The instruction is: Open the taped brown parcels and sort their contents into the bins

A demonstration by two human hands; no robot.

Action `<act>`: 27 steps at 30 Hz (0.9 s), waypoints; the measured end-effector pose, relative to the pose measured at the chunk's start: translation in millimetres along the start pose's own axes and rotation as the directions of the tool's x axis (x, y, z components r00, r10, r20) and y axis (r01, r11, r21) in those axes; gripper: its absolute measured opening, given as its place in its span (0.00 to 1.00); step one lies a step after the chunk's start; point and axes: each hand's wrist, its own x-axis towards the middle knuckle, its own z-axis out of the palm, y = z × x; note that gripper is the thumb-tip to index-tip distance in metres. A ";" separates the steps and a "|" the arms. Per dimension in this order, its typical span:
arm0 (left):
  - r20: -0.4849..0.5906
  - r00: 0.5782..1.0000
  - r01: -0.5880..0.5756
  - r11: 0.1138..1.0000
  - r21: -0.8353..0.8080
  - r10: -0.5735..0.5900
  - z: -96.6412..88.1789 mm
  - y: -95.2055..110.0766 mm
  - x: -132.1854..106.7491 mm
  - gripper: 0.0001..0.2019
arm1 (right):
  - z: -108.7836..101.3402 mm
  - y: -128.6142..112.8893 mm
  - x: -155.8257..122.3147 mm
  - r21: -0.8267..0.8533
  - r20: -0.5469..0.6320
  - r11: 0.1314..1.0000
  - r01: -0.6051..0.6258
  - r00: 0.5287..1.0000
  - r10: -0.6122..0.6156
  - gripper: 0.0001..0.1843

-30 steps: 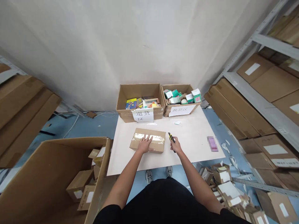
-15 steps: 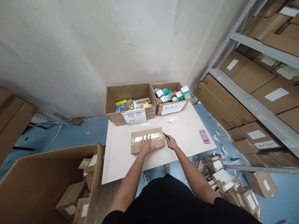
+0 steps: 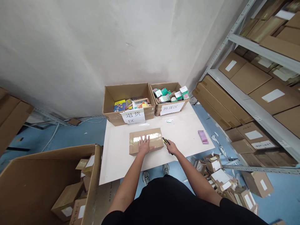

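A taped cardboard box (image 3: 134,137) lies on the white table (image 3: 114,162) in front of me. Clear shiny tape runs along its top. My left hand (image 3: 144,145) rests flat on the top of the box with its fingers spread. In my right hand (image 3: 172,147) is a black and yellow utility knife (image 3: 166,141), gripped just off the right end of the box. The knife's tip points up and left, close to the box's right edge; whether it touches the cardboard I cannot tell.
Behind the box stand two open cartons with paper signs, one holding books (image 3: 119,106), the other green-and-white packages (image 3: 184,93). A large open carton (image 3: 95,175) is at left. Shelves (image 3: 257,104) of boxes rise at right above discarded boxes (image 3: 220,176). A blurred purple item (image 3: 202,137) lies on the table.
My right hand with the utility knife has shifted slightly away from the box's right end, and the knife is more tilted. My left hand stays on the box. The whole view has shifted a little.
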 end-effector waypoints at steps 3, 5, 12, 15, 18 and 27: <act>-0.008 1.000 -0.001 1.000 0.005 0.001 -1.0 -0.1 -1.0 0.56 | -5.8 1.6 -2.8 -0.028 0.030 1.000 0.014 0.999 -0.014 0.14; -0.013 1.000 0.005 1.000 0.012 -0.005 -2.0 0.0 -1.9 0.55 | -9.5 2.8 -4.0 -0.072 0.065 0.997 0.007 0.998 -0.002 0.14; -0.069 0.997 0.025 0.999 0.042 -0.022 -0.6 -0.7 -7.5 0.53 | -0.7 -3.1 -4.2 -0.379 -0.153 0.925 0.023 0.984 -0.087 0.20; -0.068 0.997 0.037 0.998 0.055 -0.033 -0.4 0.6 -9.9 0.53 | 8.8 -12.9 -6.4 -0.578 -0.114 0.816 0.005 0.990 -0.086 0.22; -0.056 0.997 0.051 0.996 0.068 -0.047 -3.7 3.9 -11.9 0.53 | 11.9 -22.1 -12.4 -0.710 -0.072 0.705 -0.014 0.996 -0.052 0.24; -0.112 0.992 0.072 0.993 0.098 -0.061 -7.9 13.1 -22.1 0.50 | -9.0 -15.9 -24.1 -0.623 -0.040 0.780 0.051 0.995 -0.096 0.21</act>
